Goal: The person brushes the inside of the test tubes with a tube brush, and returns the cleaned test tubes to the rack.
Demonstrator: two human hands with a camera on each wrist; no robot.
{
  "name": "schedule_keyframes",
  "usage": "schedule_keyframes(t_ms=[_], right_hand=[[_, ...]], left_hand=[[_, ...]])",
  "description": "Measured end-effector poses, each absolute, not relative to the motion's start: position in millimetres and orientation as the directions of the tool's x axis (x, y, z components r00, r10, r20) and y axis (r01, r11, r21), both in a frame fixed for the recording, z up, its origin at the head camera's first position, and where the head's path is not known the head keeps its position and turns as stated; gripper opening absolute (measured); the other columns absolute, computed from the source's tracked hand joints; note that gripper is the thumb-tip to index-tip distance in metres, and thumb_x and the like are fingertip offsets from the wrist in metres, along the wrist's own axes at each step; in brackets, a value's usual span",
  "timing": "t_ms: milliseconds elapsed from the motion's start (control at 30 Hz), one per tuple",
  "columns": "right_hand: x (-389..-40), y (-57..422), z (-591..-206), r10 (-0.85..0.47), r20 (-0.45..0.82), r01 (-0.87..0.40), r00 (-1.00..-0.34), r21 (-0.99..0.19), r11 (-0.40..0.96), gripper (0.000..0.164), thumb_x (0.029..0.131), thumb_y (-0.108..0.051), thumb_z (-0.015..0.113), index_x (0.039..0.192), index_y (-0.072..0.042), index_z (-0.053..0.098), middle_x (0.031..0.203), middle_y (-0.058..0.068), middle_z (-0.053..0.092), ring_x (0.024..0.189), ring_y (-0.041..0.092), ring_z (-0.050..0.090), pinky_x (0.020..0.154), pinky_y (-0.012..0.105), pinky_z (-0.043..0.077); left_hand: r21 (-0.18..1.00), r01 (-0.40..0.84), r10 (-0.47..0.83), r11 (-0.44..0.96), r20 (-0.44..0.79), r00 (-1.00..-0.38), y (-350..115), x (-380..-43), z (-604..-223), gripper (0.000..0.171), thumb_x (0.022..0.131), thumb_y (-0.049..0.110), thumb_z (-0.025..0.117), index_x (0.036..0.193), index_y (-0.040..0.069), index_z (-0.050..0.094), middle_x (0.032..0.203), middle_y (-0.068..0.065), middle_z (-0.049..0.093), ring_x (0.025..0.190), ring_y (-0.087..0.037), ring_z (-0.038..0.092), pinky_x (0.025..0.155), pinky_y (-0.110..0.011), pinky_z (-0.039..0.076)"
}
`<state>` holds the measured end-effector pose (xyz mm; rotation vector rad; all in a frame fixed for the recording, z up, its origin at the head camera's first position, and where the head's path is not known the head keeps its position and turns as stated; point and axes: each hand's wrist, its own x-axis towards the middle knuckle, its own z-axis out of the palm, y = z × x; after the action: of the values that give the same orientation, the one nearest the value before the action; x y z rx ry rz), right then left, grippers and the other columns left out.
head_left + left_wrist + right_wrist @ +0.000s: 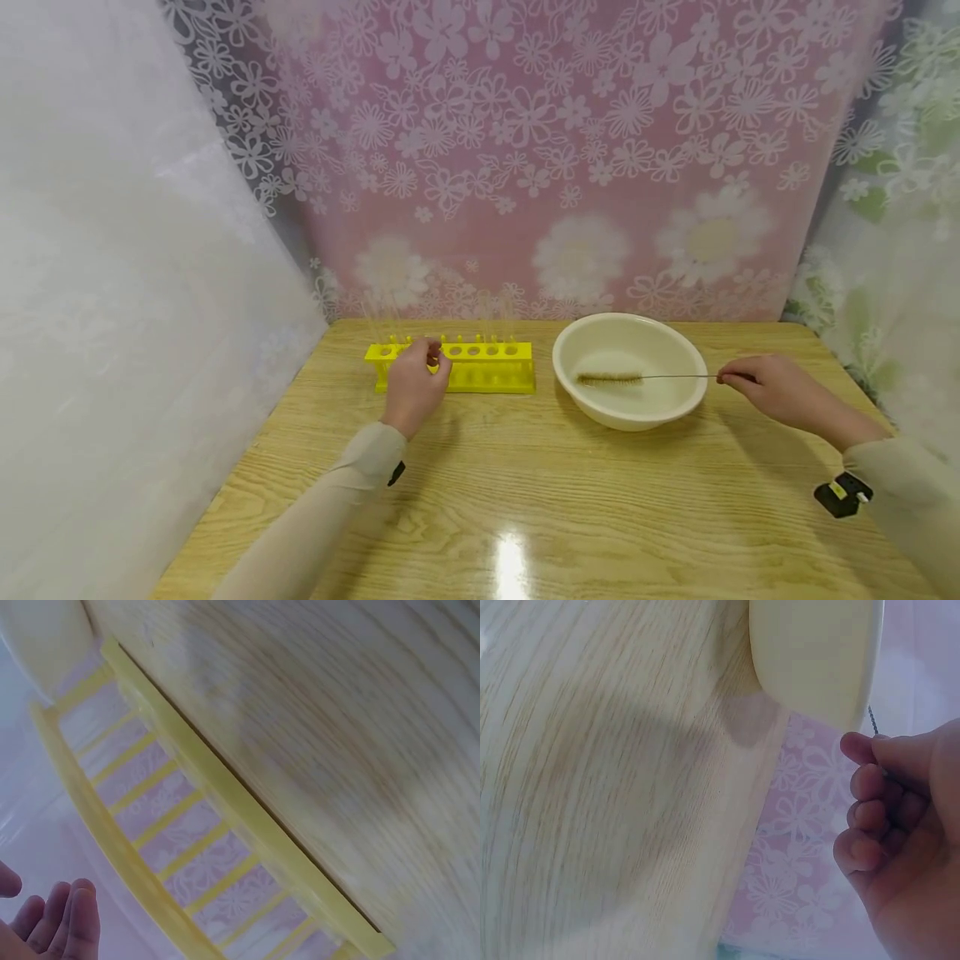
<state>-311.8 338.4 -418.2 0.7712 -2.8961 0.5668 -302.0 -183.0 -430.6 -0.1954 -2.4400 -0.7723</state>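
On the right, my right hand (776, 390) pinches the thin wire handle of a test tube brush (609, 378) between thumb and fingers. The bristled head hangs over the inside of a cream basin (566, 392), its wire crossing the rim. In the right wrist view a bit of twisted wire (873, 720) leaves the fingertips beside the basin. My left hand (416, 387) is at the front of a yellow test tube rack (491, 387), hiding part of its top. Thumb and fingers (81, 919) stand apart in the left wrist view, with nothing visible between them. Clear test tubes (486, 312) stand at both rack ends.
Rack and basin stand side by side toward the back of a wood-grain table (525, 475). Behind it hangs a pink flowered curtain (517, 167); a white sheet (135, 292) closes the left side, and a flowered sheet (885, 275) the right.
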Motion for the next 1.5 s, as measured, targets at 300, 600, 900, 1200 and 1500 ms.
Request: schedule_keyframes(t_ms=[300, 600, 900, 1200, 1500], right_hand=[[-313, 336, -421, -0.477, 0.172, -0.506, -0.862, -0.363, 0.782, 0.018, 0.103, -0.009, 0.057, 0.11, -0.003, 0.073, 0.102, 0.009, 0.075, 0.081, 0.008, 0.067, 0.064, 0.027, 0.052], [-311, 335, -422, -0.384, 0.071, -0.359, -0.92, -0.541, 0.76, 0.031, 0.109, -0.016, 0.045, 0.119, 0.004, 0.067, 0.092, 0.007, 0.062, 0.072, 0.012, 0.046, 0.058, 0.03, 0.037], [-308, 344, -425, -0.332, 0.002, -0.251, -0.943, -0.658, 0.71, 0.039, 0.111, -0.024, 0.04, 0.123, 0.006, 0.062, 0.087, 0.009, 0.053, 0.065, 0.014, 0.041, 0.055, 0.032, 0.037], [-307, 349, -417, -0.302, -0.021, -0.201, -0.953, -0.701, 0.684, 0.043, 0.112, -0.028, 0.037, 0.125, 0.007, 0.058, 0.083, 0.007, 0.048, 0.062, 0.016, 0.039, 0.055, 0.032, 0.037], [-304, 355, -414, -0.288, -0.021, -0.185, -0.957, -0.72, 0.669, 0.043, 0.112, -0.026, 0.038, 0.127, 0.009, 0.057, 0.083, 0.007, 0.048, 0.062, 0.017, 0.039, 0.055, 0.032, 0.038]], left_hand=[[0.504, 0.332, 0.056, 0.797, 0.486, -0.872, -161, -310, -431, 0.023, 0.098, 0.017, 0.062, 0.115, 0.002, 0.064, 0.105, -0.012, 0.068, 0.093, -0.028, 0.067, 0.081, -0.04, 0.057], [0.62, 0.267, 0.026, 0.737, 0.369, -0.929, -140, -327, -423, 0.045, 0.102, 0.031, 0.056, 0.139, 0.005, 0.054, 0.129, -0.012, 0.062, 0.118, -0.03, 0.062, 0.094, -0.043, 0.054], [0.634, 0.258, 0.029, 0.729, 0.348, -0.937, -126, -337, -420, 0.049, 0.103, 0.036, 0.051, 0.142, 0.005, 0.053, 0.131, -0.014, 0.062, 0.119, -0.029, 0.061, 0.095, -0.044, 0.054], [0.639, 0.285, 0.034, 0.715, 0.376, -0.926, -117, -344, -423, 0.048, 0.106, 0.036, 0.051, 0.138, 0.002, 0.055, 0.12, -0.012, 0.066, 0.107, -0.024, 0.065, 0.092, -0.042, 0.055], [0.64, 0.315, 0.037, 0.701, 0.408, -0.912, -116, -349, -428, 0.038, 0.108, 0.03, 0.05, 0.132, 0.003, 0.059, 0.107, -0.006, 0.07, 0.09, -0.018, 0.068, 0.083, -0.039, 0.058]])
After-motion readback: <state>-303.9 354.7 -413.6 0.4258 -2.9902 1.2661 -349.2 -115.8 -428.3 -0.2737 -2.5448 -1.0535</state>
